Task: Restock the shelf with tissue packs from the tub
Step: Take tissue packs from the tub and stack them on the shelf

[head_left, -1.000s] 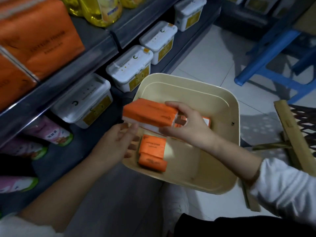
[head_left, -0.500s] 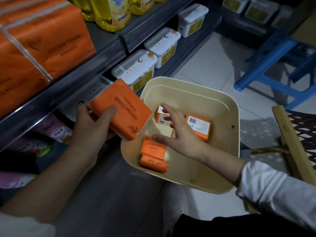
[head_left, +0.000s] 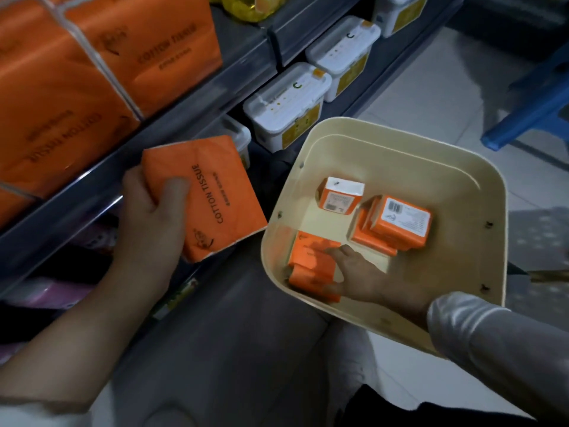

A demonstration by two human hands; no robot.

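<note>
Two hands are in view. The left hand (head_left: 147,217) has its fingers (head_left: 174,188) curled round the near edge of one orange tissue pack (head_left: 215,198), held tilted, printed face up, just beside the shelf (head_left: 197,117) edge. The right hand (head_left: 366,277) is inside the tub (head_left: 431,167); its fingers (head_left: 335,251) lie spread over two small orange packs (head_left: 311,266) at the near-left corner, touching them; whether they grip cannot be determined. Beyond those fingers one upended pack (head_left: 340,195) stands; to their right lies a short stack (head_left: 397,224). Large orange packs (head_left: 92,72) fill the shelf above the left fingers.
</note>
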